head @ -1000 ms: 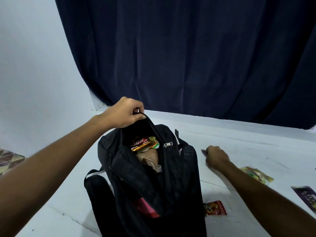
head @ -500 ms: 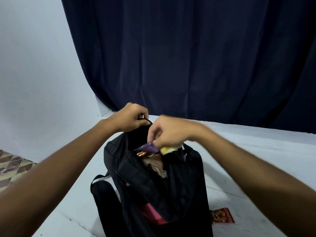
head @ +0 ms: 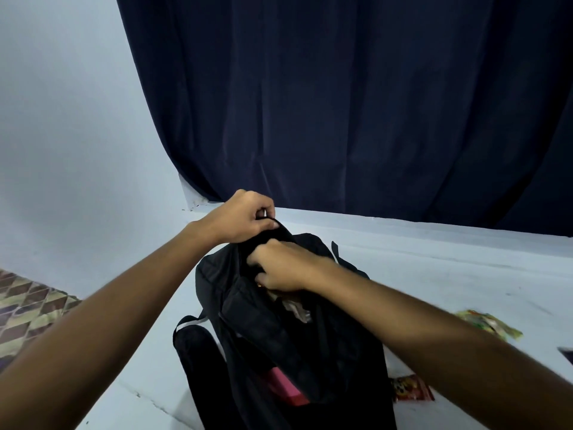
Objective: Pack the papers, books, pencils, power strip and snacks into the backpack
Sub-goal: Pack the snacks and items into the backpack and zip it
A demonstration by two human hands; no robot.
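Note:
The black backpack [head: 279, 336] stands upright on the white surface [head: 434, 268] with its top open. My left hand [head: 245, 218] pinches the top edge of the backpack and holds it up. Fingers curled down, my right hand [head: 279, 268] is pushed into the top opening; what it holds is hidden. Something brown and crumpled [head: 294, 307] shows inside just below that hand. A pink-red item [head: 285, 387] sticks out of a lower pocket.
A red snack packet [head: 412, 392] lies right of the backpack's base. A green-yellow packet [head: 490, 324] and a dark packet [head: 567, 356] lie further right. A dark curtain [head: 341, 103] hangs behind; a patterned mat [head: 28, 308] is at the left.
My right hand picked a purple packet off the surface at the right, brought it over the backpack and has now sunk into the opening; the packet is out of sight. The left hand kept its grip.

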